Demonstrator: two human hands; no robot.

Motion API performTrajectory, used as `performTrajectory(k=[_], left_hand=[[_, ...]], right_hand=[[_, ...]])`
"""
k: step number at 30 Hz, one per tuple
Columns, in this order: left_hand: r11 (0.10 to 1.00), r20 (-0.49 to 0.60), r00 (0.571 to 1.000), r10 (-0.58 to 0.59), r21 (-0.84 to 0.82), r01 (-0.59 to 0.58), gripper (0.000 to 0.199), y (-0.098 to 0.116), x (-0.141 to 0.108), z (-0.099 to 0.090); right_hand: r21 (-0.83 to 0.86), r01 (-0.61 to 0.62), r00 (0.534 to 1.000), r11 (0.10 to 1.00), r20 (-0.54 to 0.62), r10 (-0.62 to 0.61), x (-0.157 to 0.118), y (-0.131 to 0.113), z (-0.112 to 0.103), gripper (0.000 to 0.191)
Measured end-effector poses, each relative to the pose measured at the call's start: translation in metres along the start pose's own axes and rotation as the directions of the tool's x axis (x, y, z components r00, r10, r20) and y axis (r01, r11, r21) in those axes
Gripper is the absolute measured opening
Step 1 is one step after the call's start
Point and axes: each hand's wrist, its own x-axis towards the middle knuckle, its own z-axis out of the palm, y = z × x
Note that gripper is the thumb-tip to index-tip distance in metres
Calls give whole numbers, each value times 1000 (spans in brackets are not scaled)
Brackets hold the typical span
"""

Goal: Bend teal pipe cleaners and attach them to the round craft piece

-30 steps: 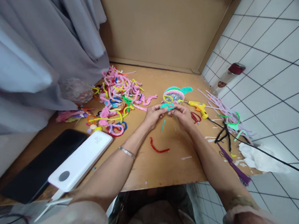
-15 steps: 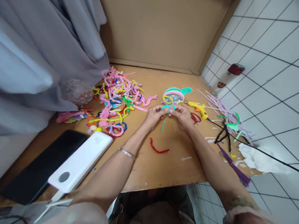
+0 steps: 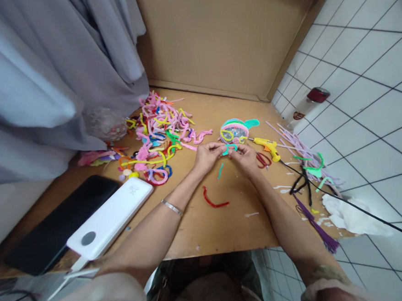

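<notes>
Between my two hands is a bent teal pipe cleaner (image 3: pixel 231 147), curled into a small loop. My left hand (image 3: pixel 208 158) pinches its left end, and my right hand (image 3: pixel 244 157) pinches the right end; the fingertips partly cover it. Just beyond them stands a round ornament (image 3: pixel 234 130) wrapped in pink and green pipe cleaners, with yellow loops on its front and a teal piece sticking out at its right. A short teal pipe cleaner piece (image 3: pixel 220 171) lies below my hands, and a curved red pipe cleaner (image 3: pixel 214 201) rests nearer the table edge.
Tangled pipe cleaners (image 3: pixel 158 126) heap at the back left. A white power bank (image 3: pixel 111 218) and a black phone-like slab (image 3: pixel 64 219) lie front left. To the right are a yellow glue gun (image 3: pixel 267 147) with its cord, red-handled scissors (image 3: pixel 263 160), lilac sticks (image 3: pixel 300 148) and a purple tassel (image 3: pixel 316 225).
The teal pipe cleaner has turned in my fingers, from a flat elongated loop to a more open curve. My hands stay in nearly the same place; the view has shifted slightly.
</notes>
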Motion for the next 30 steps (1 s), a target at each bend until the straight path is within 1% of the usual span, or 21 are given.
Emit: performTrajectory(k=[8, 12, 15, 18, 21, 23, 25, 27, 30], left_hand=[[1000, 20, 1000, 14, 6, -14, 31, 0, -1, 1], [999, 36, 999, 27, 42, -29, 25, -1, -2, -1], [990, 39, 997, 66, 120, -70, 19, -3, -3, -2], [979, 11, 993, 118, 165, -118, 16, -5, -2, -4], [984, -40, 991, 128, 131, -122, 18, -8, 2, -7], [993, -89, 991, 100, 77, -93, 21, -11, 6, -9], [997, -123, 989, 79, 25, -76, 25, -14, 10, -11], [997, -118, 990, 72, -6, -74, 28, -17, 12, -11], [998, -43, 997, 61, -20, -61, 29, -18, 11, -11]], right_hand=[[-8, 13, 1000, 1000, -17, -13, 0, 2, 0, 26], [-1, 4, 999, 1000, -34, -4, 1, 4, 0, 21], [-11, 3, 999, 1000, -34, -4, 1, 4, 1, 21], [8, 3, 1000, 1000, -28, -2, -1, 4, 4, 25], [72, 8, 999, 997, -39, -5, -3, 6, 8, 30], [98, 16, 998, 995, -60, -11, -5, 9, 10, 31], [91, 17, 997, 996, -76, -10, -7, 13, 12, 33], [58, 17, 997, 998, -71, -13, -9, 17, 14, 33], [-6, 29, 999, 1000, -41, -29, -13, 19, 15, 31]])
